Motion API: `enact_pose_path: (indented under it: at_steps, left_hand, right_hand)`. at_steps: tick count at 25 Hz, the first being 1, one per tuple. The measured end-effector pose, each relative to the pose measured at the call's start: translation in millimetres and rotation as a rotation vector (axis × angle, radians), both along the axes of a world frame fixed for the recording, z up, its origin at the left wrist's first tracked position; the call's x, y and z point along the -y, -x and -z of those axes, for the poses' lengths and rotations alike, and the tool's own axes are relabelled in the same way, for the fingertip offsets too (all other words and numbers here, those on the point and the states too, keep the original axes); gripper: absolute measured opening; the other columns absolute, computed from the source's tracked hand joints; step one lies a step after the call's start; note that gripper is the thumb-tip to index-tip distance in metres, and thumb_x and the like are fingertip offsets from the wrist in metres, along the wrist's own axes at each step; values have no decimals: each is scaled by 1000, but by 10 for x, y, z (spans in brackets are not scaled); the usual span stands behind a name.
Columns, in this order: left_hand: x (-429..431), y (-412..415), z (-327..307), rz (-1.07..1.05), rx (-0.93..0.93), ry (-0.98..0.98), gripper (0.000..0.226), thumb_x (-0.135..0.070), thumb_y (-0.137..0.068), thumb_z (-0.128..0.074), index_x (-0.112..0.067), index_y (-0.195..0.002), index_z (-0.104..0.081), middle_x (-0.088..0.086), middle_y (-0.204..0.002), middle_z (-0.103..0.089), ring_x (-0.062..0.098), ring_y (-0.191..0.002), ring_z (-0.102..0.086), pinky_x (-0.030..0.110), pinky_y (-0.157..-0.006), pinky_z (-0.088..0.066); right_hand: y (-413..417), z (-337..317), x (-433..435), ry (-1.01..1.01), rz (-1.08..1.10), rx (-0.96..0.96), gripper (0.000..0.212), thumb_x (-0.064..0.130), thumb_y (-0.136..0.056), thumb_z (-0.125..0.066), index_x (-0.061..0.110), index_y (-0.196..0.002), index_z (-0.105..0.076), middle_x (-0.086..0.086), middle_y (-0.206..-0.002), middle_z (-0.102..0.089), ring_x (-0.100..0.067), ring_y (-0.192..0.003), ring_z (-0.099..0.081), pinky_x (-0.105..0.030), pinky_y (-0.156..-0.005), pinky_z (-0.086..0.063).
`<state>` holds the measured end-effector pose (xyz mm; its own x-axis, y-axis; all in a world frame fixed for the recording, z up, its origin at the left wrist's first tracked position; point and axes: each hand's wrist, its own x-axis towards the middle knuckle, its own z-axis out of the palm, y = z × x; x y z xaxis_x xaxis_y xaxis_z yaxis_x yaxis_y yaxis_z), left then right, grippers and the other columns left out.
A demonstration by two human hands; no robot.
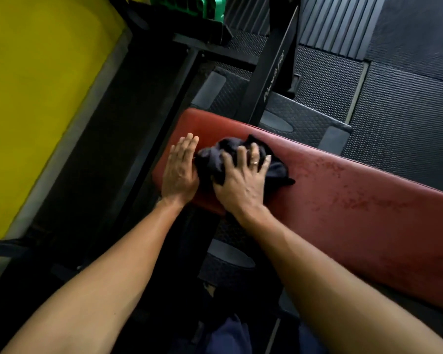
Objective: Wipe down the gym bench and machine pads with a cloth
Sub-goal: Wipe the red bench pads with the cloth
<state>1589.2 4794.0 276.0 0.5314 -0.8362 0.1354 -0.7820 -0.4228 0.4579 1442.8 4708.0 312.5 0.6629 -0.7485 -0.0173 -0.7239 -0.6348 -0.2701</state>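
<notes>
Here you are at the near end of the long red padded vinyl desk [343,195], which runs off toward four o'clock. Your right hand [243,180] is clamped over the dark bunched fabric cloth [215,159], fingers curled into the wad, dead centre on the pad. Your left hand [180,169] lies flat and released at nine o'clock of the cloth, fingers straight, touching it and sitting right by the rounded end of the desk. That's your first risk: lean hard on that palm and it could slide off the end, because the vinyl looks slick. Second risk is the wad itself. Balled up like this, it meets the pad over a small patch, so I'd expect skipped strips unless your passes overlap. The mottled, worn blotches toward three and four o'clock look likely to be missed. Watch the black steel upright [274,72] at twelve o'clock too, where loose cloth corners may snag. If your grip slackens, the cloth could drop onto the black rubber floor mats [407,111] and pick up grit.
</notes>
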Motion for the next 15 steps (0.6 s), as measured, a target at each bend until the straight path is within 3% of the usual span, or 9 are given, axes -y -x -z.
enact_pose_path:
  at_steps: [2,6,7,9,11,13,15]
  left_hand:
    - [-38,-40,10,45,1,-7,54,-7,-98,-42,-6,-152,-38,15,-159,-34,31,-149,-28,47,-123,-19]
    - [-67,55,-53,38,25,-42,53,-20,-100,-35,-11,-152,-41,9,-161,-33,25,-151,-25,41,-125,-13]
    - [-65,77,-66,34,34,-53,54,-22,-100,-34,-11,-152,-40,9,-161,-33,25,-151,-24,40,-126,-13]
    - [-56,105,-78,23,64,-65,55,-24,-99,-33,-11,-152,-40,9,-161,-33,26,-151,-25,42,-125,-14]
    - [-61,110,-71,19,65,-76,56,-24,-99,-33,-10,-152,-40,10,-161,-32,27,-151,-26,44,-125,-15]
    - [-92,110,-52,30,58,-87,55,-24,-100,-32,-10,-153,-38,11,-162,-31,28,-151,-25,45,-124,-16]
    - [-110,118,-40,38,78,-95,53,-24,-102,-32,-10,-153,-38,11,-162,-31,28,-151,-25,46,-124,-18]
  right_hand:
    - [251,51,-194,21,-186,29,63,51,-75,-67,24,-132,-64,-13,-144,-51,-44,-145,-34,-70,-116,-22]
    - [1068,115,95,85,-571,81,67,44,-71,-68,25,-135,-61,-13,-146,-50,-42,-145,-35,-62,-117,-30]
    - [1135,129,241,53,-549,84,69,38,-70,-71,25,-136,-59,-14,-146,-48,-42,-145,-35,-61,-117,-31]
    - [969,106,399,-30,-276,97,70,29,-68,-75,24,-136,-57,-15,-145,-44,-43,-142,-33,-59,-119,-28]
    - [560,33,223,-38,6,75,67,35,-70,-68,25,-136,-58,-16,-146,-44,-43,-143,-32,-59,-121,-21]
    - [288,-10,-99,-53,35,73,68,43,-71,-61,25,-137,-59,-15,-148,-44,-43,-145,-29,-61,-122,-17]
    - [369,18,-309,-55,-110,77,63,46,-76,-58,22,-135,-61,-15,-148,-46,-44,-147,-29,-62,-121,-20]
